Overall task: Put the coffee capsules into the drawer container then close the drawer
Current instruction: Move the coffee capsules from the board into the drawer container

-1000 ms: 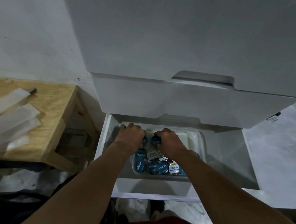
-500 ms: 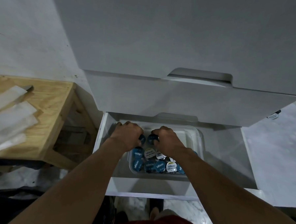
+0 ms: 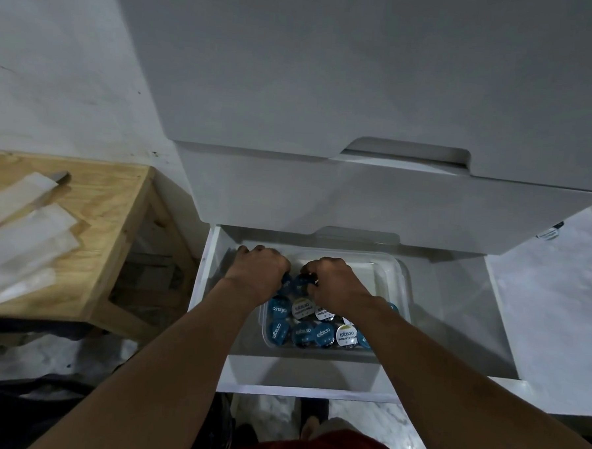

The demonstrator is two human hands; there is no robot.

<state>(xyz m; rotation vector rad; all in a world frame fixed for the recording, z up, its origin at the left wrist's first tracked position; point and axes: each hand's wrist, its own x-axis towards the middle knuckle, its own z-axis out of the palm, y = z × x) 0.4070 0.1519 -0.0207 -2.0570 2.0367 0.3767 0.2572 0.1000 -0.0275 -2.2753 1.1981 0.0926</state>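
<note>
The drawer (image 3: 300,372) stands pulled out, and in its clear container (image 3: 400,274) the nearest coffee capsules (image 3: 323,334) lie foil-up, the blue lids reading "EXCELSO" and the white ones adding "ROBUSTA". Just beyond them, the left hand (image 3: 259,274) and right hand (image 3: 336,286) each curl their fingers round a blue capsule, probably to fill the container's bare far end.

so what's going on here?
A person has both hands in the open bottom drawer, over a clear container. The left hand and the right hand each seem to grip one of the blue coffee capsules near the container's middle. More capsules fill its near half, and its far right part shows none. The drawer is not yet closed.
</note>
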